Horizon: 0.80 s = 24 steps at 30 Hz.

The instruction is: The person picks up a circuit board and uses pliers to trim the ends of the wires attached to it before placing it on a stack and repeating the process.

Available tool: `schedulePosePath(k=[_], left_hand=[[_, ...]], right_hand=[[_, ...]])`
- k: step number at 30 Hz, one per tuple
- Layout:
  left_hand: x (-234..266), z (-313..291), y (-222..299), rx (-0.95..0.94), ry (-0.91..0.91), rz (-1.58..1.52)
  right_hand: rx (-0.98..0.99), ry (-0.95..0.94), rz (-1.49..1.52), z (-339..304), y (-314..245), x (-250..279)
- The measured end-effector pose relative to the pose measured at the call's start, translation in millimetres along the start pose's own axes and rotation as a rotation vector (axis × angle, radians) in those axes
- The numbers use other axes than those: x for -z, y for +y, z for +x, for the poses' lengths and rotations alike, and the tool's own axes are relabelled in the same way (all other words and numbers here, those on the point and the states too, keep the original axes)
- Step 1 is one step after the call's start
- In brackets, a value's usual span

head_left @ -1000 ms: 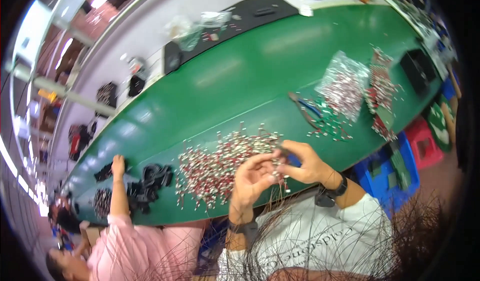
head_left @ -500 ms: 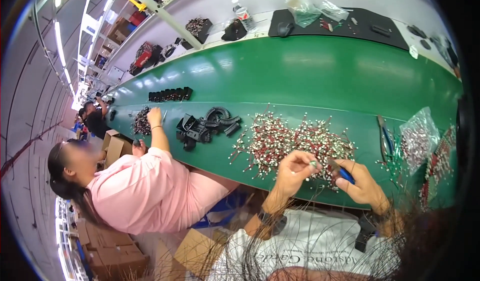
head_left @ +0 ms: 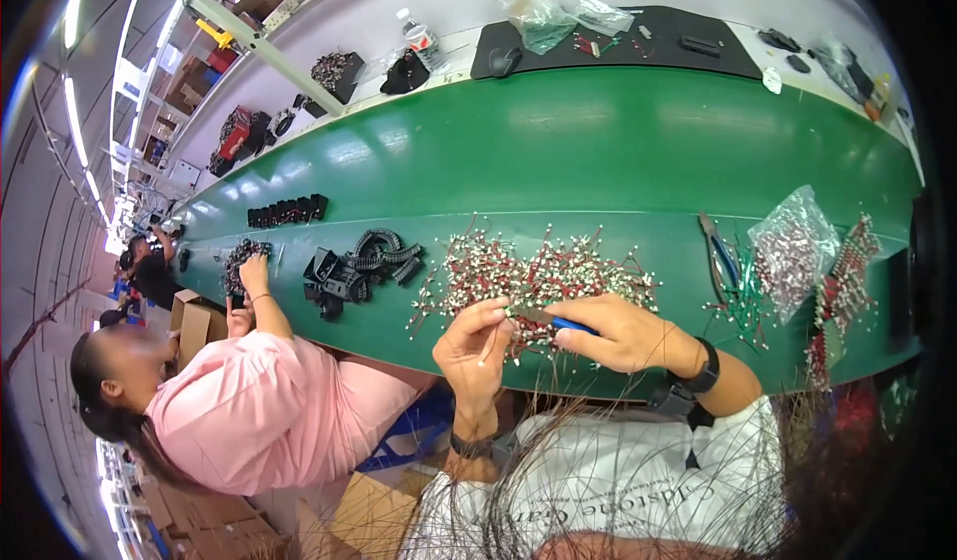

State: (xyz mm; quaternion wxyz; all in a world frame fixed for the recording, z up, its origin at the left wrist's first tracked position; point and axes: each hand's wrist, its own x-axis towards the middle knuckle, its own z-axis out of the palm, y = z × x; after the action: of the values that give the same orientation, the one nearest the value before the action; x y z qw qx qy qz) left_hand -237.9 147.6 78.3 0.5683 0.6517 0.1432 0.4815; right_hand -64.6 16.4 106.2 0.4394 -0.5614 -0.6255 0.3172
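Green bench (head_left: pixel 618 151): heap of red-white wired parts (head_left: pixel 538 276) at near edge. Left hand (head_left: pixel 477 346) pinched on one small wired part; right hand (head_left: pixel 620 333) clamped on blue-handled tool (head_left: pixel 570 325). Risk: tangled leads drag neighbours off edge; tool slip nicks fingers

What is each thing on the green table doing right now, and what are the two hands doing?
left hand: pinching one small wire piece
right hand: gripping a blue-handled tool
pile of red and white wire pieces: loose, spread out
pliers: lying flat, unheld
clear bag: full, lying down
black parts: heaped
water bottle: upright, cap on
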Motion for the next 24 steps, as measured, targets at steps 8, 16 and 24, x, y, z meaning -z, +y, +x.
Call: schedulePosePath(k=[8,16,24], left_hand=[[-1,6,1,-0.081,-0.034,0.167],[3,13,11,-0.165,-0.143,0.42],[6,8,10,-0.165,-0.098,0.291]], right_hand=[[-0.015,-0.024,0.034,0,3,9],[-0.048,-0.099,-0.068,-1,-1,13],[-0.098,-0.039,0.026,2,-19,11]])
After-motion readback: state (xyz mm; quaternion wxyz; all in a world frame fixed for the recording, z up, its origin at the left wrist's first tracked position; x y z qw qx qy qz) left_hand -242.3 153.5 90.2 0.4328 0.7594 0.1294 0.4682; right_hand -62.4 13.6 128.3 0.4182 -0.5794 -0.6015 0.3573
